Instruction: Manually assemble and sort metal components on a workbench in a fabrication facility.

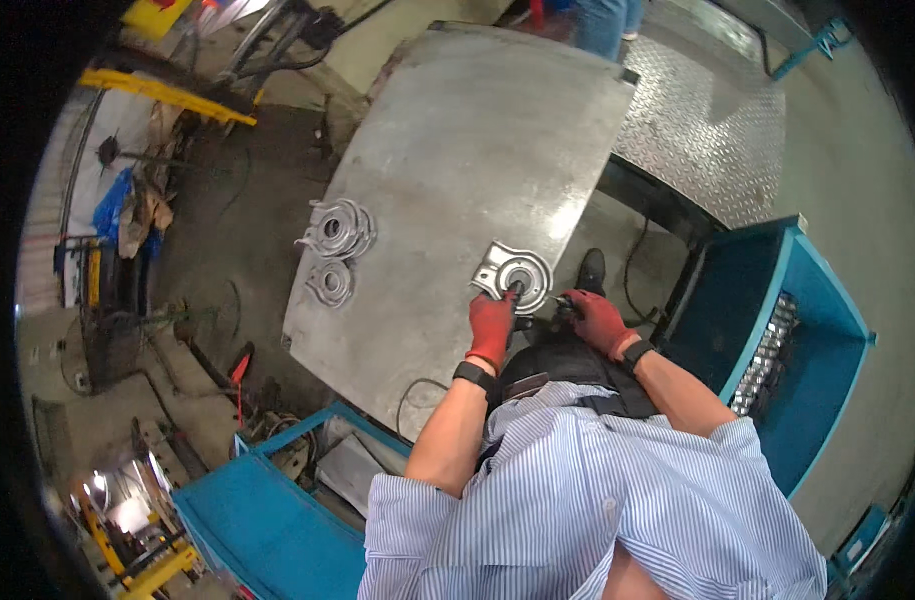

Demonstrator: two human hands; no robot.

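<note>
A round stamped metal bracket [523, 268] with a flat tab rests at the near right edge of the steel table [477, 130]. My left hand [490, 325], in a red and black glove, is closed on the bracket's near left side, its dark fingertips reaching toward the centre hole. Just right of the bracket, close to its rim, my right hand [597, 322] in a matching glove has its fingers drawn together. A thin, small object shows at those fingertips, too small to name.
A stack of similar metal brackets [339, 230] lies at the table's left edge, with another bracket [330, 284] beside it. A blue bin [827, 330] at the right holds rows of metal parts [764, 355]. Another blue container [277, 510] stands lower left. A person's jeans [602, 28] show beyond the table.
</note>
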